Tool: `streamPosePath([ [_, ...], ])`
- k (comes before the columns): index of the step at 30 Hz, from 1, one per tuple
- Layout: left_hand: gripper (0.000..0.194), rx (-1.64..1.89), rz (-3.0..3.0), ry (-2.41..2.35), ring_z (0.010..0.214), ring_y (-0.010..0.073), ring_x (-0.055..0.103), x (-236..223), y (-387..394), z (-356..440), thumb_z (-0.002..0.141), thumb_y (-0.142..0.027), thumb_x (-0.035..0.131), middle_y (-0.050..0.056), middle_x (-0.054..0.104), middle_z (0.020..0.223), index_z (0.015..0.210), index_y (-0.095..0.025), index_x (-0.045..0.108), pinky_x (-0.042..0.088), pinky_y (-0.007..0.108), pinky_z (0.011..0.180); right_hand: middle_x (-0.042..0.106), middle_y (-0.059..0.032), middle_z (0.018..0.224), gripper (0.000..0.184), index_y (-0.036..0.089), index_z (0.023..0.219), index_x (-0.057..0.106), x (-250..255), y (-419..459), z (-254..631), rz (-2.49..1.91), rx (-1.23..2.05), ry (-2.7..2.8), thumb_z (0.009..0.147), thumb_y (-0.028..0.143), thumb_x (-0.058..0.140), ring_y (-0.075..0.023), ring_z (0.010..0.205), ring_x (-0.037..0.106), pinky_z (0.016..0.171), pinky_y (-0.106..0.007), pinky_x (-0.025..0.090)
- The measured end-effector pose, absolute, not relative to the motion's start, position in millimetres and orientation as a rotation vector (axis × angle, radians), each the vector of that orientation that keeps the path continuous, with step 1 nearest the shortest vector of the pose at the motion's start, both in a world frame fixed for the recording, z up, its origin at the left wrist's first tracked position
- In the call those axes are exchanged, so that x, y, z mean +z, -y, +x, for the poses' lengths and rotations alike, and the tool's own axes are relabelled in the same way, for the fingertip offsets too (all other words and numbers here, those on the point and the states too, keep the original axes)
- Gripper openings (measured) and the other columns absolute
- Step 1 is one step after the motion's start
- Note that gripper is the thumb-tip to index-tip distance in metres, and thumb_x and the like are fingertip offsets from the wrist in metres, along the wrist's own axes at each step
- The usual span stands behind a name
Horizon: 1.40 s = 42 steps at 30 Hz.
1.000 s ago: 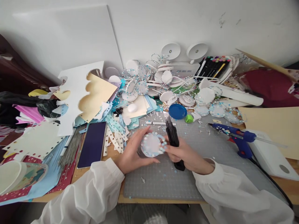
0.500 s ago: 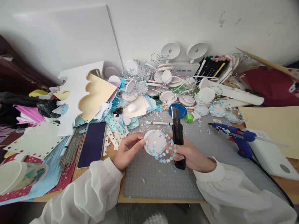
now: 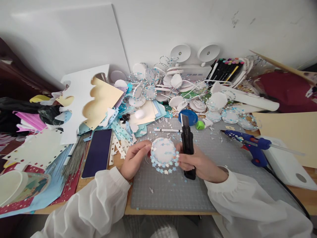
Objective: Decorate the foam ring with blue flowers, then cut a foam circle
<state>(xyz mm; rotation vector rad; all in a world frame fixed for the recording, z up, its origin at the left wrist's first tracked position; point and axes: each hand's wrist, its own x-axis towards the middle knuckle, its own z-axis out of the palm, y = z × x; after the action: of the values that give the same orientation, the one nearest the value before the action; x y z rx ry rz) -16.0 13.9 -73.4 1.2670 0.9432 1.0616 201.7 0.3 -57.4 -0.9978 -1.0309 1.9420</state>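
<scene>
Between my hands, above the grey cutting mat, is a round white disc. Small pale blue and white flower-shaped cutouts run around its edge, with a looped string of them along its lower side. My left hand pinches the disc's left edge between thumb and fingers. A black utility knife stands upright in my right hand, its blade out and pointing up. The fingertips of that hand also touch the disc's right edge.
A white pen, blue lid and green cap lie behind my hands. At right is a blue glue gun with its cord. A phone lies left. Decorated discs and paper scraps crowd the back.
The disc has turned and shifted slightly left. The flower string has swung from its right side to below it. My right fingertips have moved left to the disc's edge.
</scene>
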Motion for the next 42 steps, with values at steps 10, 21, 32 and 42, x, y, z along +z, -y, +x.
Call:
streamPosePath([
  [10, 0.037, 0.868, 1.287, -1.001, 0.066, 0.0136, 0.046, -62.9, -13.9, -10.9, 0.084, -0.051, 0.055, 0.001, 0.056, 0.072, 0.078, -0.015, 0.062, 0.038, 0.025, 0.061, 0.049, 0.0067, 0.056, 0.025, 0.019, 0.077, 0.051, -55.7, -3.9, 202.4, -0.997, 1.891, 1.07, 0.081, 0.038, 0.065, -0.0009, 0.038, 0.024, 0.037, -0.019, 0.013],
  [21, 0.032, 0.806, 1.169, -0.917, 0.068, 0.0132, 0.055, -53.0, -15.1, -6.7, 0.069, -0.038, 0.077, 0.001, 0.061, 0.075, 0.085, -0.016, 0.06, 0.045, 0.022, 0.06, 0.035, 0.0029, 0.052, 0.054, 0.024, 0.079, 0.058, -41.5, -12.1, 233.1, -1.003, 1.278, 1.149, 0.08, 0.074, 0.037, -0.0106, 0.042, 0.026, 0.042, -0.028, 0.017],
  [32, 0.035, 0.628, 0.716, -0.647, 0.075, 0.0226, 0.069, -58.9, -10.1, -14.3, 0.072, -0.033, 0.075, 0.005, 0.068, 0.086, 0.098, -0.019, 0.058, 0.054, 0.032, 0.066, 0.055, -0.0021, 0.071, 0.026, 0.019, 0.096, 0.052, -53.1, -2.2, 226.7, -1.074, 0.655, 2.056, 0.091, 0.043, 0.044, -0.015, 0.059, 0.05, 0.056, -0.027, 0.035],
  [42, 0.036, 0.721, 0.728, -0.759, 0.057, 0.0109, 0.061, -60.0, -17.0, -14.8, 0.068, -0.026, 0.079, 0.001, 0.066, 0.076, 0.1, -0.019, 0.065, 0.05, 0.021, 0.052, 0.045, 0.0019, 0.051, 0.04, 0.021, 0.066, 0.051, -57.4, -0.9, 220.3, -1.002, 0.246, 2.123, 0.083, 0.057, 0.048, -0.0111, 0.045, 0.039, 0.049, -0.026, 0.027],
])
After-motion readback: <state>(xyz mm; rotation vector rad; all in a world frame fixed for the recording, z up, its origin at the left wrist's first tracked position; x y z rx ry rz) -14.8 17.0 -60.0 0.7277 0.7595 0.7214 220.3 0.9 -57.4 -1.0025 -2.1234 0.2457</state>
